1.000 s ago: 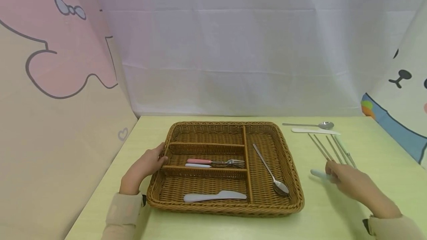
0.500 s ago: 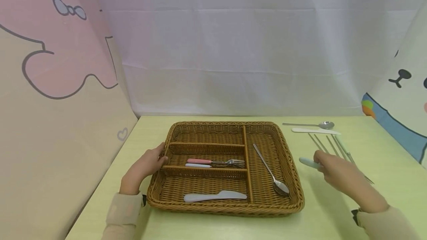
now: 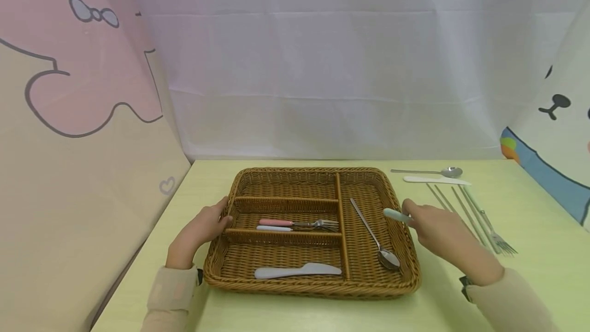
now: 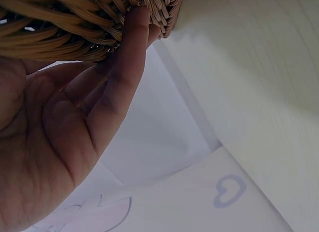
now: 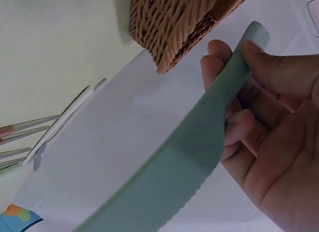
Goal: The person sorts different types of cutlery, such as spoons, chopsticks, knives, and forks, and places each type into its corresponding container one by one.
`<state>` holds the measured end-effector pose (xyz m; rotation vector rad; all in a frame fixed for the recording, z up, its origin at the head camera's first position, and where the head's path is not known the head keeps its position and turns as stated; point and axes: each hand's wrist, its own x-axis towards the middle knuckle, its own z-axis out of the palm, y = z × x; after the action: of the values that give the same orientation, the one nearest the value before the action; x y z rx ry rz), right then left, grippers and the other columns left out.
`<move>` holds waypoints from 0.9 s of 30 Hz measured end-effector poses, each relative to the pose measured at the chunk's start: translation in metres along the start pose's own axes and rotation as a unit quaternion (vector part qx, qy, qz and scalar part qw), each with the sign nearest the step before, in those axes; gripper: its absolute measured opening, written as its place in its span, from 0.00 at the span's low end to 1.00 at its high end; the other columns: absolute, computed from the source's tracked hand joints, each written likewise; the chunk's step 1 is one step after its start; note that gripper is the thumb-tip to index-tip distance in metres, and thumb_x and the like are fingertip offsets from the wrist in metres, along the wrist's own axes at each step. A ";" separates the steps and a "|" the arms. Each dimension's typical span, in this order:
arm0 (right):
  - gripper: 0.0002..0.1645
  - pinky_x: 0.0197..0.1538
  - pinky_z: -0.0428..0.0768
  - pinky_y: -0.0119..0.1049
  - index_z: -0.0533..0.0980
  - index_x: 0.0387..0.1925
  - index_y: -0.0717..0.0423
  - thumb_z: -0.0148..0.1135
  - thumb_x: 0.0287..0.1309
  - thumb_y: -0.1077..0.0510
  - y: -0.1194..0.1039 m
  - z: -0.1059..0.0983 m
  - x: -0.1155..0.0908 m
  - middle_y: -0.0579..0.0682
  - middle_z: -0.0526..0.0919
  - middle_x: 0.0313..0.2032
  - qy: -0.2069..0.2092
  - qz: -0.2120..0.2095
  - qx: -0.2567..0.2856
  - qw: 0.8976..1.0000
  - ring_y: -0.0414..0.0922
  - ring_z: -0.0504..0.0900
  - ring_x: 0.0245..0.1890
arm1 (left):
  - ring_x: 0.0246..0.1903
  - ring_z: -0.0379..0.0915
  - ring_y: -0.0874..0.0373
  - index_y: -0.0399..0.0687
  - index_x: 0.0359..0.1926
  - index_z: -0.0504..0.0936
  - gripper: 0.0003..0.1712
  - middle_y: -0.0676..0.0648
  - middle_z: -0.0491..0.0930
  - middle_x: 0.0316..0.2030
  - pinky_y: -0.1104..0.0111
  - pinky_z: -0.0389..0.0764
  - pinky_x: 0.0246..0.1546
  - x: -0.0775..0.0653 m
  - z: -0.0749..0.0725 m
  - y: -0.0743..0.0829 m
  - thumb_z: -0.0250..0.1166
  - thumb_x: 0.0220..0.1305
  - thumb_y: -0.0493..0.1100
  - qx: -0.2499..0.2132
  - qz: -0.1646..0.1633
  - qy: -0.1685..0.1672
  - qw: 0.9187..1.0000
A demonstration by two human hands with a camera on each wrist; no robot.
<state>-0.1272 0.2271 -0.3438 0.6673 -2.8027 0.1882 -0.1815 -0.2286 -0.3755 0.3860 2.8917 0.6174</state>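
Note:
My left hand (image 3: pixel 203 227) grips the left rim of a brown wicker cutlery basket (image 3: pixel 304 288), thumb inside the rim and fingers on the outer wall. Between thumb and fingers, my right hand (image 3: pixel 442 232) pinches a pale green plastic knife (image 5: pixel 184 147) by its handle. The right wrist view shows its serrated edge. In the head view, the handle end overlaps the basket's right rim, while the blade is hidden behind the hand. Inside the basket lie a pink-handled fork (image 3: pixel 276 223), a light-blue-handled piece (image 3: pixel 274 229), a white knife (image 3: pixel 297 271) and metal spoons (image 3: pixel 388 258).
Right of the basket on the table (image 3: pixel 544 270) lie a metal spoon (image 3: pixel 450 172), a white knife (image 3: pixel 435 180), several chopsticks (image 3: pixel 444 199) and a green-handled fork (image 3: pixel 484 219). A white cloth (image 3: pixel 322 91) hangs behind the table, with printed cloths at both sides.
My right hand has moved left with the green knife, from beside the chopsticks to the basket's right rim. The green-handled fork's tines have come into view. My left hand stays on the basket.

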 end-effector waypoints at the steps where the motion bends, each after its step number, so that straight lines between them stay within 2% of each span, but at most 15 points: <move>1: 0.15 0.11 0.58 0.30 0.66 0.29 0.52 0.64 0.46 0.68 -0.003 0.000 0.002 0.43 0.66 0.13 0.001 -0.004 -0.005 1.000 0.38 0.57 0.11 | 0.13 0.62 0.60 0.25 0.66 0.47 0.35 0.44 0.73 0.23 0.52 0.72 0.38 0.000 0.000 0.000 0.52 0.66 0.38 0.000 0.001 0.001 1.000; 3: 0.16 0.11 0.58 0.30 0.65 0.29 0.52 0.64 0.46 0.68 -0.008 0.000 0.006 0.43 0.66 0.13 0.000 -0.010 -0.011 1.000 0.38 0.57 0.10 | 0.14 0.63 0.60 0.25 0.66 0.47 0.35 0.42 0.75 0.25 0.51 0.73 0.40 0.000 -0.001 0.001 0.52 0.66 0.38 -0.001 0.002 0.001 1.000; 5: 0.17 0.11 0.59 0.30 0.64 0.29 0.52 0.64 0.45 0.69 -0.014 0.000 0.010 0.44 0.66 0.13 -0.001 -0.017 -0.012 1.000 0.38 0.58 0.11 | 0.17 0.66 0.60 0.24 0.66 0.47 0.35 0.36 0.78 0.32 0.49 0.74 0.42 0.000 -0.001 0.001 0.52 0.66 0.37 0.002 0.003 0.003 1.000; 10: 0.17 0.10 0.60 0.31 0.64 0.28 0.53 0.64 0.45 0.69 -0.028 -0.001 0.020 0.44 0.67 0.14 -0.007 -0.035 -0.011 0.999 0.38 0.59 0.11 | 0.21 0.71 0.57 0.24 0.65 0.47 0.35 0.28 0.76 0.43 0.49 0.74 0.43 0.000 0.000 0.001 0.52 0.66 0.37 0.002 0.001 0.003 1.000; 14: 0.17 0.09 0.61 0.30 0.63 0.27 0.53 0.63 0.46 0.69 -0.041 -0.002 0.027 0.44 0.67 0.13 0.001 -0.060 -0.020 0.998 0.37 0.60 0.11 | 0.20 0.69 0.58 0.24 0.66 0.47 0.35 0.32 0.78 0.37 0.50 0.73 0.41 0.001 0.000 0.000 0.52 0.66 0.37 0.002 -0.002 0.002 1.000; 15: 0.16 0.09 0.61 0.31 0.64 0.27 0.53 0.63 0.46 0.69 -0.044 -0.002 0.029 0.45 0.68 0.13 0.004 -0.069 -0.024 0.997 0.37 0.60 0.11 | 0.18 0.68 0.58 0.25 0.66 0.47 0.35 0.36 0.78 0.33 0.51 0.73 0.40 0.001 0.000 0.000 0.52 0.66 0.37 0.002 -0.003 0.002 1.000; 17: 0.14 0.09 0.62 0.31 0.66 0.29 0.53 0.64 0.46 0.67 -0.050 -0.001 0.034 0.45 0.70 0.13 0.002 -0.082 -0.031 0.996 0.38 0.61 0.11 | 0.17 0.67 0.58 0.25 0.66 0.47 0.35 0.40 0.76 0.28 0.51 0.73 0.40 0.001 0.000 0.000 0.52 0.66 0.38 0.001 -0.004 0.000 1.000; 19: 0.13 0.09 0.63 0.31 0.68 0.32 0.53 0.64 0.47 0.66 -0.055 0.002 0.038 0.46 0.71 0.14 0.002 -0.096 -0.040 0.995 0.38 0.62 0.11 | 0.17 0.67 0.59 0.25 0.66 0.47 0.35 0.41 0.76 0.27 0.50 0.73 0.41 0.001 0.000 0.000 0.52 0.66 0.38 0.002 -0.003 0.002 1.000; 22: 0.13 0.09 0.59 0.30 0.70 0.33 0.54 0.63 0.47 0.67 -0.065 0.004 0.044 0.45 0.69 0.12 -0.005 -0.116 -0.051 0.992 0.37 0.59 0.10 | 0.16 0.66 0.59 0.25 0.66 0.47 0.35 0.41 0.76 0.27 0.51 0.73 0.41 0.001 0.001 0.000 0.52 0.66 0.38 0.003 -0.003 0.002 1.000; 25: 0.15 0.12 0.53 0.28 0.70 0.32 0.53 0.61 0.45 0.72 -0.074 0.005 0.049 0.43 0.65 0.10 -0.009 -0.141 -0.064 0.988 0.37 0.54 0.11 | 0.14 0.63 0.59 0.25 0.66 0.47 0.35 0.44 0.73 0.22 0.52 0.72 0.38 0.001 0.000 0.000 0.51 0.66 0.38 0.004 -0.006 0.000 1.000; 27: 0.17 0.14 0.50 0.29 0.69 0.31 0.54 0.60 0.43 0.75 -0.080 0.004 0.051 0.43 0.63 0.10 -0.018 -0.155 -0.066 0.986 0.37 0.52 0.12 | 0.14 0.63 0.59 0.25 0.66 0.47 0.35 0.44 0.73 0.23 0.52 0.72 0.38 0.001 0.000 0.000 0.52 0.66 0.38 0.004 -0.007 0.000 1.000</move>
<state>-0.1358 0.1334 -0.3285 1.0676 -2.6677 -0.0686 -0.1823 -0.2282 -0.3760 0.3659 2.8942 0.6040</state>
